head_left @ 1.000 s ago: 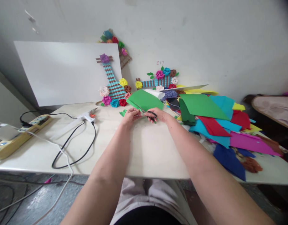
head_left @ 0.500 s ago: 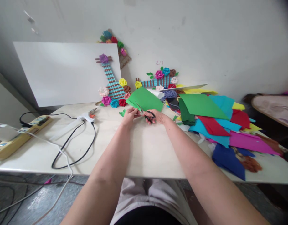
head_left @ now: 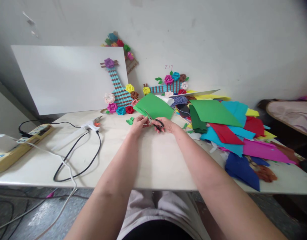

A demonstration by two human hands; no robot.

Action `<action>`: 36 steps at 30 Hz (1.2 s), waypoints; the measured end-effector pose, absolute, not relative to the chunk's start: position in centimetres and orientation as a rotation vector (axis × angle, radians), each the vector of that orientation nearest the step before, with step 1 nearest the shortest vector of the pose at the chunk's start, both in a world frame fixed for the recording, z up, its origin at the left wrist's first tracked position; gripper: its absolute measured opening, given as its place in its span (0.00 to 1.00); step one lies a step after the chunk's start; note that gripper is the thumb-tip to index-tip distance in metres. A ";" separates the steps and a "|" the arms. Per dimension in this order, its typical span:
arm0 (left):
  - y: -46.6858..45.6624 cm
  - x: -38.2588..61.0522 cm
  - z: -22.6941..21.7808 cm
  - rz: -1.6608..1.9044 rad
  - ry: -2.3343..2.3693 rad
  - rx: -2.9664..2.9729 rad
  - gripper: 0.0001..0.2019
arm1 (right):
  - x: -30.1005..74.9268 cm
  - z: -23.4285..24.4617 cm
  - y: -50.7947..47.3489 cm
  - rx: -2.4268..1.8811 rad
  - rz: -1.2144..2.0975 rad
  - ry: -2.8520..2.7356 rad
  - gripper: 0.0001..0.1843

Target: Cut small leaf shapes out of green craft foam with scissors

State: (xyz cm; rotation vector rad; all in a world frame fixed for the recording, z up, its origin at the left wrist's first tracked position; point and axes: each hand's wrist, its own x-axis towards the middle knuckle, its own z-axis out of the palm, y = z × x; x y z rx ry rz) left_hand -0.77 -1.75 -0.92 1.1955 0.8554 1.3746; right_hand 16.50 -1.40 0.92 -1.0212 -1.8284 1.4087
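My right hand (head_left: 167,125) is closed around the black handles of a pair of scissors (head_left: 159,125), whose blades point up and to the left. The fingers of my left hand (head_left: 140,124) are pinched beside the blades on a small piece of green paper, mostly hidden by the fingertips. Just beyond both hands lies a large green paper sheet (head_left: 153,105). A few small green paper leaves (head_left: 130,121) rest on the table left of my left hand.
A flower-trimmed paper guitar (head_left: 120,93) leans on a white board (head_left: 65,80). Coloured paper sheets (head_left: 221,136) are piled at right. On the left are a glue gun (head_left: 90,125) with its looped cord and a yellow power strip (head_left: 20,148).
The view has shifted slightly. Both hands stay nearly in place by the green sheet, the scissors still in the right one.
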 end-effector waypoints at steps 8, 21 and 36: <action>-1.9 -0.9 -0.9 1.309 0.762 1.221 0.13 | 16.8 0.9 -1.2 -0.999 1.430 -1.861 0.21; -1.6 -1.6 -1.0 1.282 0.697 1.254 0.12 | 17.2 1.5 -1.8 -0.970 1.518 -1.831 0.16; -1.5 -1.6 -1.0 1.329 0.784 1.206 0.13 | 17.2 0.4 -0.6 -0.945 1.357 -1.889 0.16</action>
